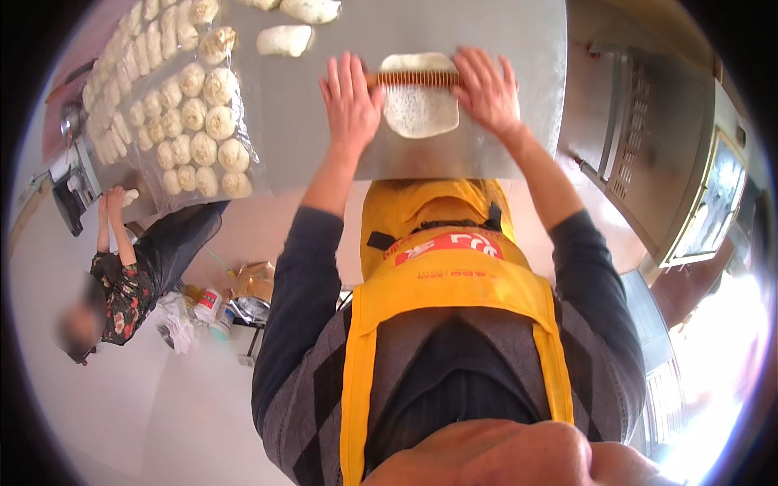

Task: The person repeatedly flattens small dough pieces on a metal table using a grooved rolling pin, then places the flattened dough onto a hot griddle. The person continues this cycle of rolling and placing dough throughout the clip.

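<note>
A flat, rounded sheet of dough (420,114) lies on the metal worktable (292,130), its lower part dotted with small marks. Across its upper part rests a brown ridged wooden rolling pin (417,79). My left hand (351,104) lies over the pin's left end, fingers stretched forward. Over the right end is my right hand (488,90), its fingers slightly spread. Both hands hide the pin's handles. Up and to the left, a folded dough piece (284,41) sits on the table, with another dough piece (311,8) beyond it.
On the left, rows of round dough pieces (203,149) and long dough pieces (154,39) lie on clear plastic sheeting. Another person (124,285) at the far left holds a small dough piece (129,197). Metal kitchen equipment (662,140) stands at the right, past the table edge.
</note>
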Action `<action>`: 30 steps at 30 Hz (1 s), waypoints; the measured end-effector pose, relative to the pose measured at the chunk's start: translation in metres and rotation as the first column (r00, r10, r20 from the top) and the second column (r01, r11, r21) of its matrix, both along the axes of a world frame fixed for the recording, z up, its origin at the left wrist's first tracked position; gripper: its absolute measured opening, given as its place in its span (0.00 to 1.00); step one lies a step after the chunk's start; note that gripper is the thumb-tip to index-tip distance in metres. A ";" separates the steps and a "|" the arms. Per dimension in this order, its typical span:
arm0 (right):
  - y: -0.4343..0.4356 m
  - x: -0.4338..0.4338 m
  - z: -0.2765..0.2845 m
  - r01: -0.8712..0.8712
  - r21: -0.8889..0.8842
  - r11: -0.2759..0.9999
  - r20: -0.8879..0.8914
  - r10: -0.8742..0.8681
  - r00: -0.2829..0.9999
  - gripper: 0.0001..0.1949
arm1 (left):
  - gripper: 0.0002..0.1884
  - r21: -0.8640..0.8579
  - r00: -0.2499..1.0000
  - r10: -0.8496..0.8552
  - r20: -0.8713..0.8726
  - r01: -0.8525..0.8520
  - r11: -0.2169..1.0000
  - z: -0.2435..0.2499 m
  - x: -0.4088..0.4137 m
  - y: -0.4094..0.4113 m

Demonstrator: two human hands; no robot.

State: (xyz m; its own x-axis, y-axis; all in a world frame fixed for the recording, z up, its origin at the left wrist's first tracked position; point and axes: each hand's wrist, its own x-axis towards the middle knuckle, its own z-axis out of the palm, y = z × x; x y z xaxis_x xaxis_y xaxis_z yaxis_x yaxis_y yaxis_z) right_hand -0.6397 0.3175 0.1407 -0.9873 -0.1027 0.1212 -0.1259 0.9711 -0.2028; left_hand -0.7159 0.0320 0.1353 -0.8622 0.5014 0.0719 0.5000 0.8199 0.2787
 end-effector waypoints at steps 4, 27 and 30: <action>0.005 -0.041 0.001 0.196 0.152 0.969 -0.110 -0.181 0.977 0.33 | 0.42 0.046 0.999 -0.007 -0.044 0.009 0.999 0.000 -0.038 0.011; 0.004 -0.029 -0.002 0.239 -0.119 0.964 0.007 -0.240 0.971 0.29 | 0.35 0.067 0.994 0.097 -0.052 -0.094 0.993 0.003 -0.021 0.006; -0.011 0.026 -0.004 0.240 0.025 0.970 0.128 -0.241 0.962 0.32 | 0.35 0.012 0.996 0.074 0.055 -0.075 0.997 0.010 0.031 -0.008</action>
State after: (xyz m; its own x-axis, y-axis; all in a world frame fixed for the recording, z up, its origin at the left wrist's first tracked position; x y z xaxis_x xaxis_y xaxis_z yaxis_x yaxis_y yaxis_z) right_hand -0.6136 0.3065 0.1363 -0.9902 0.1392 -0.0083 0.1381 0.9715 -0.1925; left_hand -0.6844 0.0241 0.1451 -0.9000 0.4349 0.0308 0.4216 0.8500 0.3158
